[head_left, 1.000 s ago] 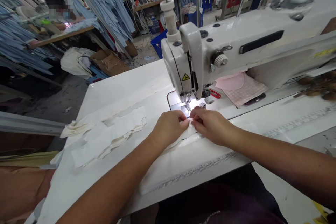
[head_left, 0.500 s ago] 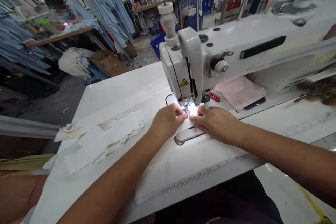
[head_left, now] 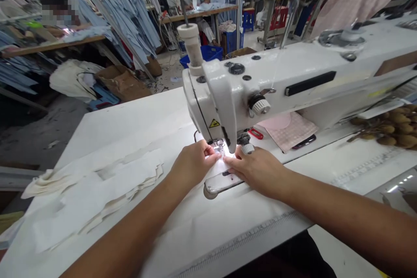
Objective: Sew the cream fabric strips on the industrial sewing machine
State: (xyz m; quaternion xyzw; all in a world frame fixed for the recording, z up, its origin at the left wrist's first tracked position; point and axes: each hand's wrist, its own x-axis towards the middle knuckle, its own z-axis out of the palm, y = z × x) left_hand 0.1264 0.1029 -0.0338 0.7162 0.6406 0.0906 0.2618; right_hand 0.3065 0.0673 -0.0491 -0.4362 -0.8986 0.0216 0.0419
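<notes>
Under the head of a white sewing machine [head_left: 211, 95], both hands meet at the brightly lit needle and presser foot [head_left: 220, 147]. My left hand [head_left: 192, 161] is closed, thumb and forefinger pinched at a piece of white fabric [head_left: 221, 166] just left of the foot. From the right, my right hand [head_left: 257, 169] has its fingers drawn together on the same fabric, forefinger pointing at the foot. Glare washes out the fabric's edges. Left of my left hand lies a loose stack of white fabric pieces [head_left: 107, 191].
A pink checked cloth [head_left: 289, 128], a phone [head_left: 304, 142] and a small red tool [head_left: 256, 134] lie under the machine arm. Round brown fruit [head_left: 397, 128] sits at the right. A printed ruler [head_left: 244, 241] runs along the table's front edge. Co-workers sit beyond.
The view has shifted, so machine and hands appear further left and slightly lower. Both hands stay at the presser foot with nearly the same grip.
</notes>
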